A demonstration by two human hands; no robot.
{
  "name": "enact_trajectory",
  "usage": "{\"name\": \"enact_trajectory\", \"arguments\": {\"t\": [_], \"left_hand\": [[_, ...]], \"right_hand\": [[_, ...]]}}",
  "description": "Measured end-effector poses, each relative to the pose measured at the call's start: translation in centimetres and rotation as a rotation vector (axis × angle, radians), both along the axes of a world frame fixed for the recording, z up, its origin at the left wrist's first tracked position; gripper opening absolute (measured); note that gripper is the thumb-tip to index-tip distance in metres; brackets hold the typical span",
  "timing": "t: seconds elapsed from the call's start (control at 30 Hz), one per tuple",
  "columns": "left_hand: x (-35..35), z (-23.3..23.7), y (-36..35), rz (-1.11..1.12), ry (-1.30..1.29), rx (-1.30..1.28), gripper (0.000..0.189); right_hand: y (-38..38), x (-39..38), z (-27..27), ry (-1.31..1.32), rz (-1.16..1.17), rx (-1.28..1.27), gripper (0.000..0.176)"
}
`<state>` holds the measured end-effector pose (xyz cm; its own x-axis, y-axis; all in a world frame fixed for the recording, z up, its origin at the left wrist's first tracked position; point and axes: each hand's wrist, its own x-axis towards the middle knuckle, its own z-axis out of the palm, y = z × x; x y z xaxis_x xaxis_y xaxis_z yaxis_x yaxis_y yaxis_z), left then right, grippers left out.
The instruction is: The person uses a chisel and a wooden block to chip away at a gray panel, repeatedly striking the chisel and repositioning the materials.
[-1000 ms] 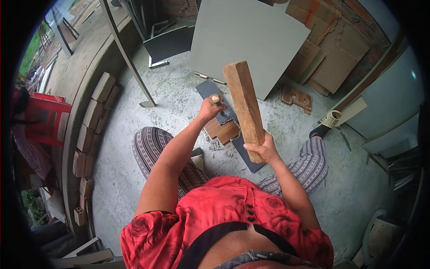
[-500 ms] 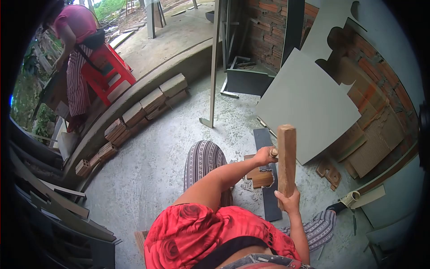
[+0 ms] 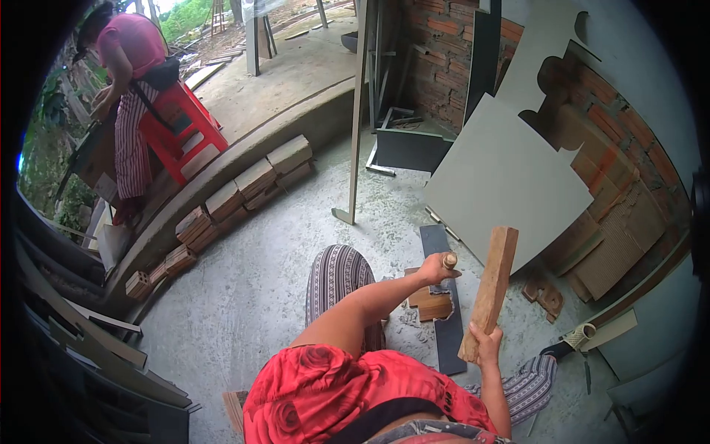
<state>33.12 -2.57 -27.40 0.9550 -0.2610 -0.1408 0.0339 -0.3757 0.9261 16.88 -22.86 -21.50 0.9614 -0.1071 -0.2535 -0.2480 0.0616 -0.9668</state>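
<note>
My left hand (image 3: pixel 436 270) is closed around the round wooden handle (image 3: pixel 449 260) of what looks like a chisel; its blade is hidden under the hand. Below that hand a brown wooden board (image 3: pixel 431 304) with a jagged, notched edge lies across a dark flat plank (image 3: pixel 448 342) on the floor. Pale chips (image 3: pixel 414 320) are scattered beside it. In my right hand (image 3: pixel 486 346) is a thick squared wooden block (image 3: pixel 493 277), gripped near its lower end and tilted to the right, apart from the handle.
A large pale panel (image 3: pixel 510 185) leans at the right, with a cut wooden piece (image 3: pixel 543 296) on the floor near it. Bricks (image 3: pixel 255 181) line the low ledge. A thin upright post (image 3: pixel 356 118) stands ahead. Beyond the ledge, another person (image 3: pixel 133 44) bends by a red stool (image 3: pixel 181 129).
The wooden block in my right hand has swung to the right, away from the handle, and leans more. My left hand keeps its grip over the board. The view has shifted slightly.
</note>
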Motion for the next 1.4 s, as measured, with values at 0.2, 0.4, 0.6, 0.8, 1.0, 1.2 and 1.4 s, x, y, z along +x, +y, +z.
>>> {"name": "enact_trajectory", "arguments": {"t": [0.2,0.4,0.6,0.8,1.0,1.2,1.4], "left_hand": [[0.0,-0.3,0.2,0.034,-0.048,0.000,0.044],[0.8,-3.0,0.1,-0.059,0.055,-0.188,0.027],[1.3,-3.6,-0.1,-0.067,0.048,-0.069,0.025],[0.5,-1.7,-0.6,-0.034,0.015,-0.066,0.028],[0.4,-2.3,-0.3,-0.056,0.003,-0.078,0.026],[0.2,0.7,-0.2,-0.016,-0.151,0.192,0.036],[-0.1,3.8,0.9,-0.053,-0.061,0.172,0.040]], "right_hand": [[0.2,0.0,1.4,-0.041,0.068,-0.090,0.035],[0.2,-0.7,3.4,-0.146,0.071,-0.093,0.042],[0.3,-1.2,3.8,-0.182,0.170,0.023,0.053],[0.1,0.2,1.2,0.126,0.369,-0.450,0.062],[-0.3,0.7,1.9,0.003,0.107,-0.049,0.047],[-4.6,2.9,-7.2,0.296,0.006,-0.707,0.047],[-7.4,1.0,-12.0,0.539,-0.067,-1.173,0.060]]}}
